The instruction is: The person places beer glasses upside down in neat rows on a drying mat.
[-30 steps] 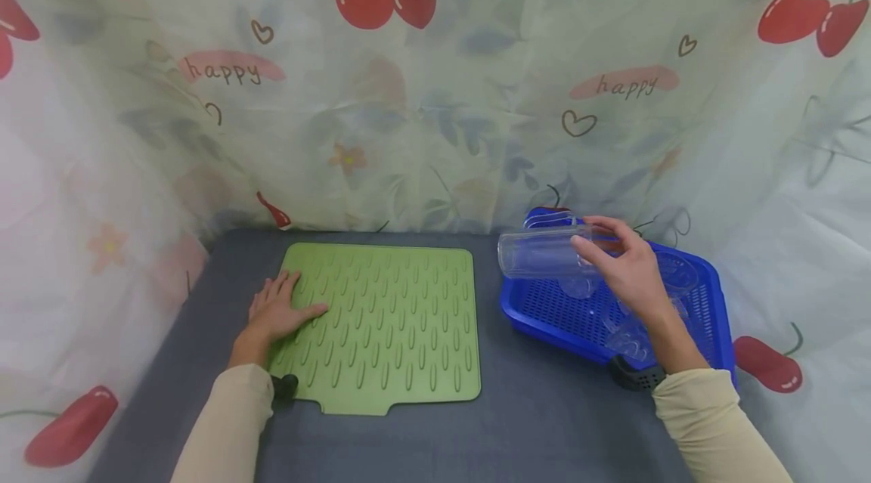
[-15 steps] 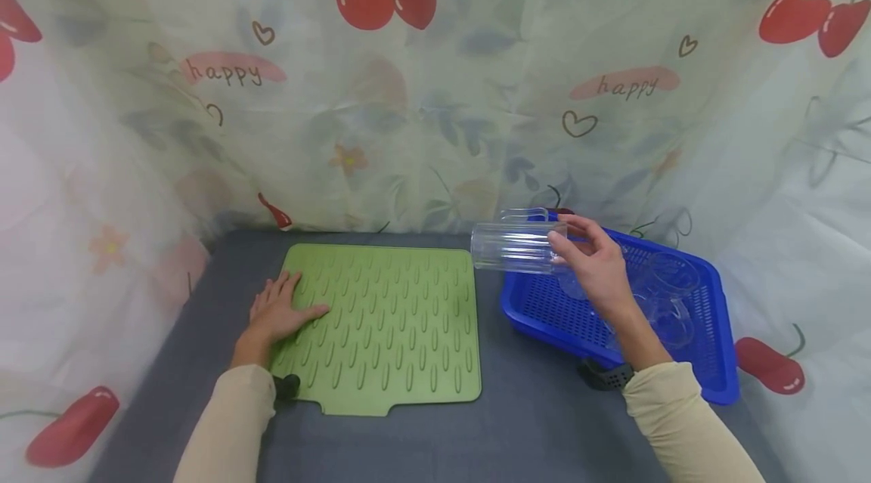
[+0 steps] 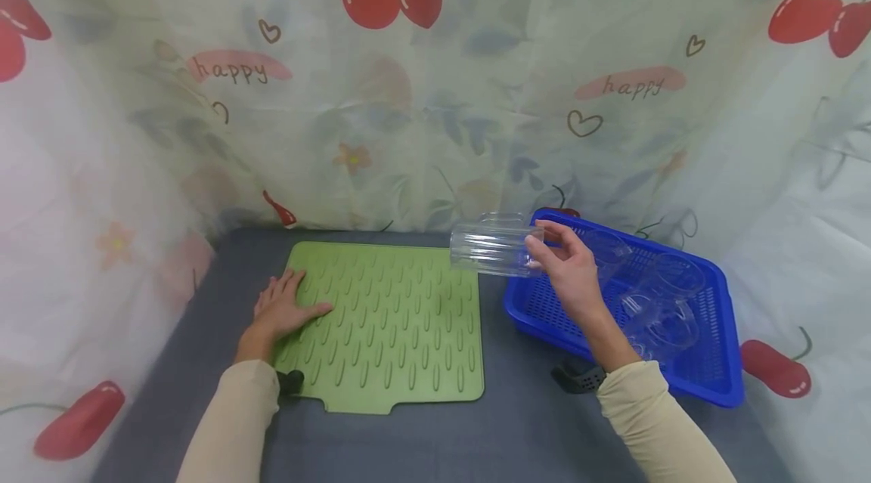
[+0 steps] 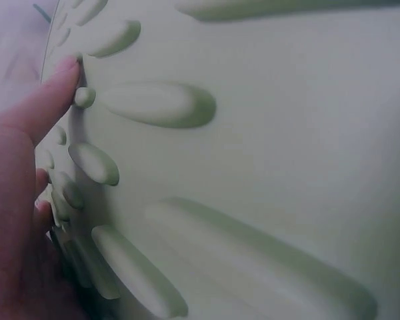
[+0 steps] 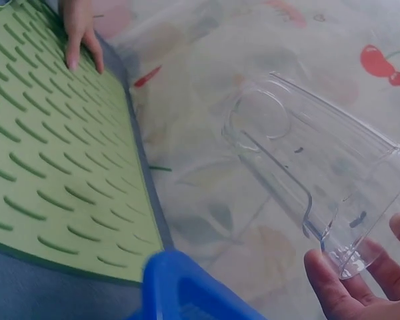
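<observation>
A clear mug [image 3: 491, 250] lies sideways in the air over the gap between the green ridged drying mat [image 3: 391, 339] and the blue basket. My right hand [image 3: 573, 277] holds it by its right end, thumb in front and fingers behind. In the right wrist view the mug [image 5: 333, 150] is see-through, and fingertips [image 5: 327, 280] touch its near end. On the left edge of the mat rests my left hand [image 3: 280, 314], fingers and thumb spread. The left wrist view has its thumb [image 4: 50, 93] against the ridged mat surface.
The blue basket [image 3: 733, 362] stands on the right with several clear glass vessels [image 3: 670, 328] inside, partly overlapping. A dark grey cloth [image 3: 449, 438] covers the table. Behind and at the sides hangs a printed curtain [image 3: 422, 128].
My right hand has carried the mug leftward, from above the basket to near the mat's right edge. The left hand has stayed in place on the mat.
</observation>
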A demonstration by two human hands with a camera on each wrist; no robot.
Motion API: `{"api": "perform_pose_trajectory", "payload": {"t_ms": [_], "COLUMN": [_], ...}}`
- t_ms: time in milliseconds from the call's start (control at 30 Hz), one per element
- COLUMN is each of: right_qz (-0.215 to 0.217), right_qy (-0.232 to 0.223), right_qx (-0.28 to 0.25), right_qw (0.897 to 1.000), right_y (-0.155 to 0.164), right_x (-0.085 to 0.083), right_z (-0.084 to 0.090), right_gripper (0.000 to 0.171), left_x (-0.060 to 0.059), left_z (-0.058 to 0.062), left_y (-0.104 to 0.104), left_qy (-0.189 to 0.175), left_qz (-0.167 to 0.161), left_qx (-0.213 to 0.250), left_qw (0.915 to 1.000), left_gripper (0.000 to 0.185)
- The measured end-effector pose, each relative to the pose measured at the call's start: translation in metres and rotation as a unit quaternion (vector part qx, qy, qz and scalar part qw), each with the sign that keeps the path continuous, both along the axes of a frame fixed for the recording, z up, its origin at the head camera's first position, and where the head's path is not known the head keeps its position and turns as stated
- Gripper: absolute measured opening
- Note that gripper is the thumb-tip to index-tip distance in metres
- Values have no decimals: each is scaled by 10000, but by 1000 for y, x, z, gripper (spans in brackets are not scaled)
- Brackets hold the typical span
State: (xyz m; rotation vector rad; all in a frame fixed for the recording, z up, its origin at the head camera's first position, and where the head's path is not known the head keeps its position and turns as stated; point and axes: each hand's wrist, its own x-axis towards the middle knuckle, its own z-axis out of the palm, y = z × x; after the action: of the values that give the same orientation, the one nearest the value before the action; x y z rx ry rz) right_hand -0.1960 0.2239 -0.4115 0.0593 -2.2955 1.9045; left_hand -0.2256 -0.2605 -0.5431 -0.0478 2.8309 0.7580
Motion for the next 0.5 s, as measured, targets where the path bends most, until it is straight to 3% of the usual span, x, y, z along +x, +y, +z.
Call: {"api": "perform_pose_trajectory", "payload": {"t_ms": [500], "right_qz": [245], "right_qy": [-174], "right_qx": [-598], "right_qw": [9978], "right_y": [-48], "right_x": [-10], "right_z": [-17], "right_gripper": [47], "left_x": [0], "left_z": [-2], "left_y": [-2], "left_qy": [44], "left_qz": [20], "left_qx": [129], "left_qw": [9999], "left_gripper": [109]}}
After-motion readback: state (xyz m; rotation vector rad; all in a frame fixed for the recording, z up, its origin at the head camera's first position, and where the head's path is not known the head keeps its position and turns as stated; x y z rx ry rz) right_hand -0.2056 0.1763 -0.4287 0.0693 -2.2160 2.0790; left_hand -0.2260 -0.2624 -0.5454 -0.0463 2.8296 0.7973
